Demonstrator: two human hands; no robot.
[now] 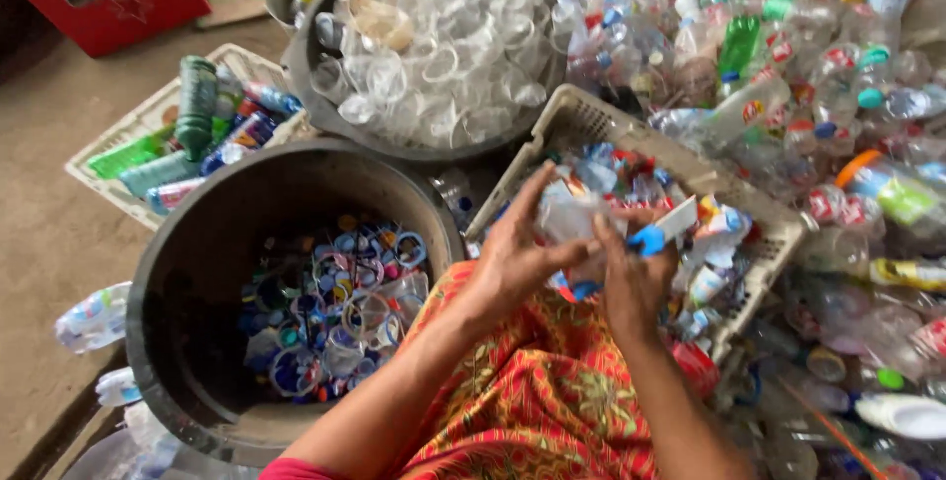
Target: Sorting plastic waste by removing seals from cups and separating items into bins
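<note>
Head view looks down on two bare hands working over a red patterned lap. Left hand [512,258] is closed around a crumpled clear bottle [567,214], thumb and fingers clamped on its body. Right hand [631,278] is closed on a blue-handled cutter [655,234], its pale blade laid against the bottle. Bottle and hands sit just above the near edge of a white basket [591,115] that holds torn labels and scraps.

Judging by what lies around, the sorting looks well under way but far from over. A dark tub [197,234] beside the left arm has only its bottom covered with caps and rings [335,312]. Another tub [315,96] farther off is heaped with clear cups. A second basket [118,140] at the left holds coloured bottles. To the right a large pile of bottles [818,76] with labels and caps still on seems to remain.
</note>
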